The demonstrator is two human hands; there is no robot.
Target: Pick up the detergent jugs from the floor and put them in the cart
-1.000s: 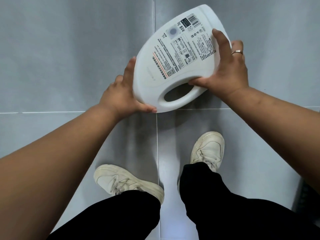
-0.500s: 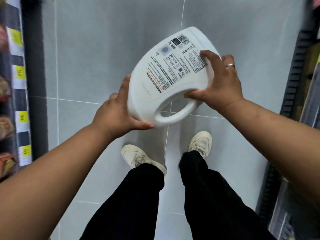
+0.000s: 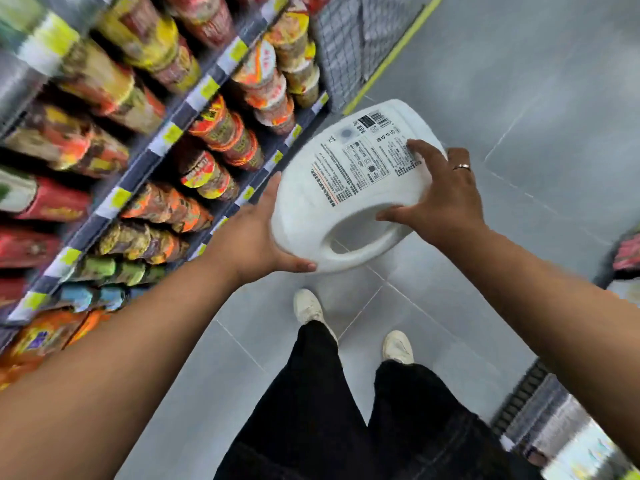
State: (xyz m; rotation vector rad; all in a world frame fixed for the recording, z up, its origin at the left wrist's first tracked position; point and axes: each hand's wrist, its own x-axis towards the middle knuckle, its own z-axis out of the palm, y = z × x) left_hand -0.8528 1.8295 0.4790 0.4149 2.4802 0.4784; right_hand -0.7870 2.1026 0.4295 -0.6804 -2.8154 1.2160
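Head view, straight down: black trousers (image 3: 311, 410) and white shoes (image 3: 306, 306) nearest, on grey tiled floor (image 3: 519, 98). Further out, left hand (image 3: 256, 237) cupping the low left edge of the detergent jug (image 3: 346, 188), thumb curled onto the rim by the handle. Right hand (image 3: 446, 199) spread over the printed label, thumb hooked at the handle opening, ring (image 3: 462, 167) on one finger. Both hands clamped on the jug, which hangs in the air, tilted, label up, well clear of the floor. Beyond it, blurred wire-mesh cart (image 3: 349, 39) with yellow trim, only partly in frame; jug not yet in it.

Step in hand, as a judgement: carry to the cart. Hold palms opposed across the body — smooth plastic, probably heavy if full. Lift over the mesh wall, then lower rather than drop. Mind the shelf (image 3: 138, 188) just beside the left arm.

Counts — jugs 1, hands 2, shoes 2, rings 1, carts 1, shelf 1 at left plus a sliver of another at right. Noodle cups (image 3: 221, 126) too blurred to count.
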